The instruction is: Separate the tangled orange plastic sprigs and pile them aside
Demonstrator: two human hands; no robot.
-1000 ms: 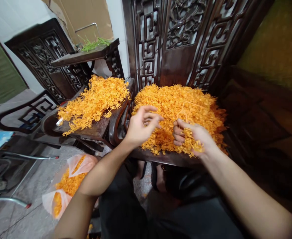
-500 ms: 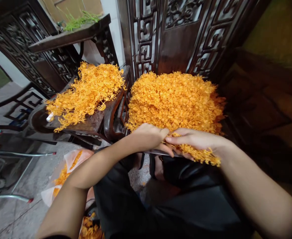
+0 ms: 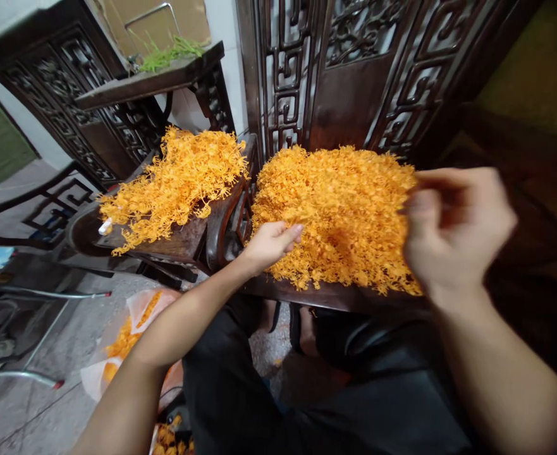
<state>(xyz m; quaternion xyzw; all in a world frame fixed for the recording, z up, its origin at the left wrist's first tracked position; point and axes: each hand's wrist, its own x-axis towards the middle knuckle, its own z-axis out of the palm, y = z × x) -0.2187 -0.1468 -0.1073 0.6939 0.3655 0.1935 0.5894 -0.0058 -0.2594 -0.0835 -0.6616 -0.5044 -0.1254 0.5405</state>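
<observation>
A large heap of orange artificial flower sprigs [image 3: 339, 196], thin and curly-petalled, covers the dark wooden chair seat [image 3: 306, 292] before me. At the heap's front left edge my left hand [image 3: 271, 245] is closed in a pinch, thumb against forefinger, on an orange flower sprig that blends into the pile behind it. My right hand [image 3: 461, 224] is raised at the heap's right side, smeared by motion. Its fingers are curled in towards the thumb; whatever they hold, if anything, cannot be made out.
Another orange flower pile [image 3: 183, 183] lies on the neighbouring chair, beyond a wooden armrest [image 3: 217, 230]. Green stems [image 3: 171, 55] rest on a dark ledge. On the floor at left are a plastic bag [image 3: 140, 309] with orange pieces and metal-tube legs [image 3: 36, 376].
My hands were together over the chair's front edge with an orange sprig. They have parted: the right moved up and right, the left slightly back towards the heap. The view shifted slightly.
</observation>
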